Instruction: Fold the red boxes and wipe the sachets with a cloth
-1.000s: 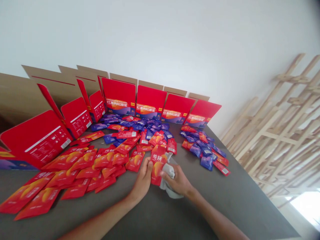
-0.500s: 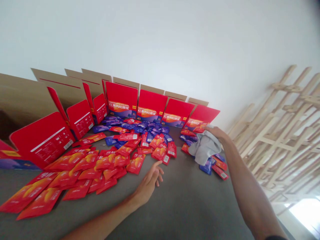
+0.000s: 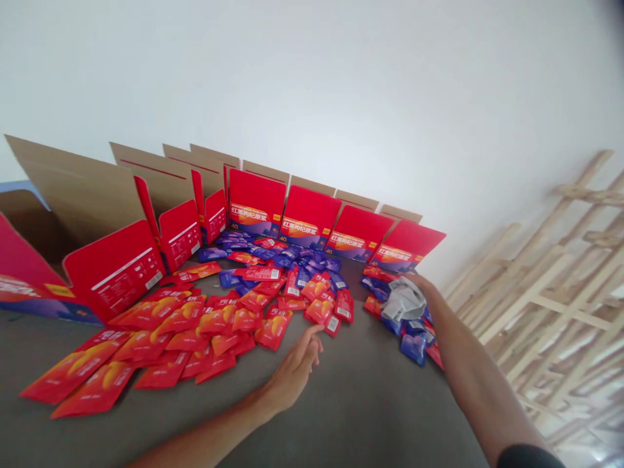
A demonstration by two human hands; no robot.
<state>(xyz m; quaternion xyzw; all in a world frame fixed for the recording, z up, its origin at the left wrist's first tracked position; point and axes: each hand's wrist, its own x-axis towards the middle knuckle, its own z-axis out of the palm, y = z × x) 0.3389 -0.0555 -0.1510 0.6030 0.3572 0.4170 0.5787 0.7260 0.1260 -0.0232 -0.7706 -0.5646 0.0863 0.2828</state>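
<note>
My left hand [image 3: 297, 370] rests open on the grey tabletop [image 3: 351, 403], its fingertips just short of a spread of red sachets [image 3: 214, 322] with orange fruit prints. My right hand [image 3: 423, 287] reaches to the far right, gripping a bunched grey cloth [image 3: 404, 300]. The cloth lies on a small heap of blue sachets [image 3: 413, 348] mixed with red ones, hiding part of the heap. More blue and red sachets [image 3: 302, 263] lie in the middle, against the cartons.
A row of opened red cartons [image 3: 257, 203] with raised cardboard flaps [image 3: 78, 188] stands along the table's far side. The table's right edge runs beside the blue heap, and a pale wooden lattice frame [image 3: 550, 286] leans beyond it.
My right hand has carried the cloth from the middle to the right-hand heap. My left hand no longer touches a red sachet and has stayed near the red spread. The view has shifted slightly.
</note>
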